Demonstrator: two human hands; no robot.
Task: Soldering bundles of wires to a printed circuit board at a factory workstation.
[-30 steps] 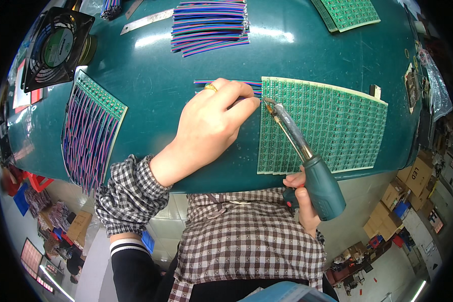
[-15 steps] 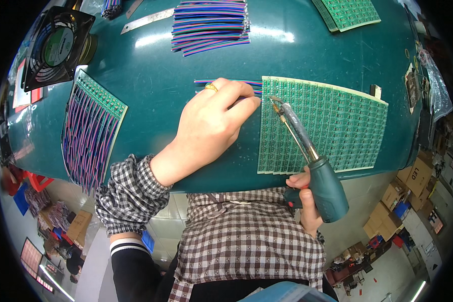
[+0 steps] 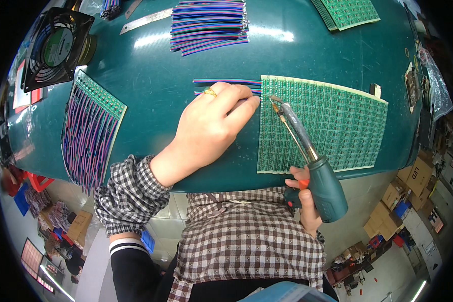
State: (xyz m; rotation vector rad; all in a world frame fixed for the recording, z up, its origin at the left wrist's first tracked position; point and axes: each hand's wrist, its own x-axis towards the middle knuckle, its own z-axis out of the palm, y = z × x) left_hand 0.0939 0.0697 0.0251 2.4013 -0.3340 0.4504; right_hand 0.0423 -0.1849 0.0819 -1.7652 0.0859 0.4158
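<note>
My left hand (image 3: 214,118) is pinched at the left edge of a green circuit board panel (image 3: 327,126), closed on a thin multicoloured wire strip (image 3: 200,92) whose end lies under the fingertips. A second wire strip (image 3: 221,81) runs to the panel's edge just beyond it. My right hand (image 3: 307,196) grips a dark green soldering gun (image 3: 329,194) with a red trigger. The gun's tip rests on or just over the panel, close to my left fingertips; exact contact is too small to tell.
A bundle of multicoloured wires (image 3: 209,25) lies at the back, beside a metal ruler (image 3: 146,21). More green panels (image 3: 350,12) are stacked at the back right. On the left are a wired panel (image 3: 95,100) and a black fan (image 3: 58,48).
My right index finger has eased outward, and more of the red trigger shows. My left hand has shifted only very slightly; the gun's tip stays at nearly the same spot.
</note>
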